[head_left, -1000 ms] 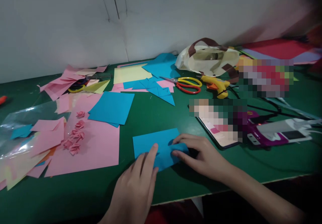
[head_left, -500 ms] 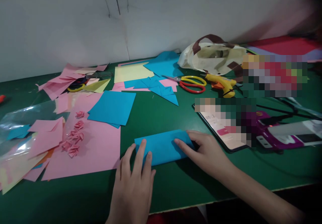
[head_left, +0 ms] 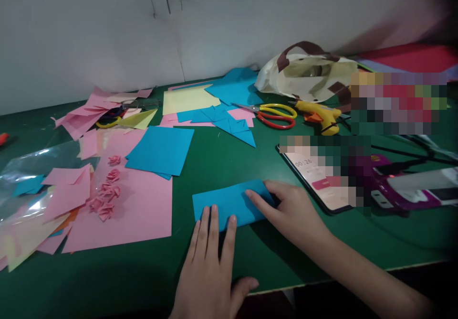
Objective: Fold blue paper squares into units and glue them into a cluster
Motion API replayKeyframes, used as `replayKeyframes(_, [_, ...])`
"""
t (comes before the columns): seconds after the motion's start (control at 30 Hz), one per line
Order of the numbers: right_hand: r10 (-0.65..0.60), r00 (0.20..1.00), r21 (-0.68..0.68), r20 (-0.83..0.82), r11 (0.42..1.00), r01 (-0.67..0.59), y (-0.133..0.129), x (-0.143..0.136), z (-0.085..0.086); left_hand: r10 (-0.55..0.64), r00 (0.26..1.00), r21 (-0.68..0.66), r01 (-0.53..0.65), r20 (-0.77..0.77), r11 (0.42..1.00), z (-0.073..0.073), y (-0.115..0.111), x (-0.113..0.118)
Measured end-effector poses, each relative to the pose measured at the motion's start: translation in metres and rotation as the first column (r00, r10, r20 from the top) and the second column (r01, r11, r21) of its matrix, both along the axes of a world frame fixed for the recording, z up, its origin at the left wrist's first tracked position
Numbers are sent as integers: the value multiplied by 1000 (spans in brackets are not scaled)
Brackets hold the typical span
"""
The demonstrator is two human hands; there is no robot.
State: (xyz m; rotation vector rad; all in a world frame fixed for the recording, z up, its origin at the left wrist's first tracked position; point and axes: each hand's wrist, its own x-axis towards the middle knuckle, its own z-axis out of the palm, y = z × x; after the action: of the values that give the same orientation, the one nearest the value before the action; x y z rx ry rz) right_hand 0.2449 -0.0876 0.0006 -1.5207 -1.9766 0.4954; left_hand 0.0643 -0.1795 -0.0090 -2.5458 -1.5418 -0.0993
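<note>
While the left hand (head_left: 211, 261) presses fingertips, slightly spread, onto the blue strip (head_left: 232, 204), the right hand (head_left: 291, 209) pinches its right end between thumb and fingers. The strip lies on the green table (head_left: 125, 281). Left of the strip are pink roses (head_left: 109, 190); beyond it, scissors (head_left: 275, 116); to its right, a phone (head_left: 315, 175).

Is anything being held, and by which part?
The right hand holds the folded blue paper rectangle by its right end; the left hand rests on it.
</note>
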Motion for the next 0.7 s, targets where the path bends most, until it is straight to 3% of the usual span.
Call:
replayKeyframes(0.33, [-3, 999, 111, 49, 994, -3, -2, -2, -1, -53, 998, 52, 51, 29, 997, -6, 0, -2])
replayKeyframes(0.53, [-8, 998, 152, 61, 988, -2, -5, -4, -4, 7, 1000, -18, -7, -19, 1000, -5, -3, 3])
replayKeyframes(0.7, [-47, 986, 122, 161, 992, 28, -9, -4, -5, 34, 999, 3, -34, -16, 999, -7, -4, 6])
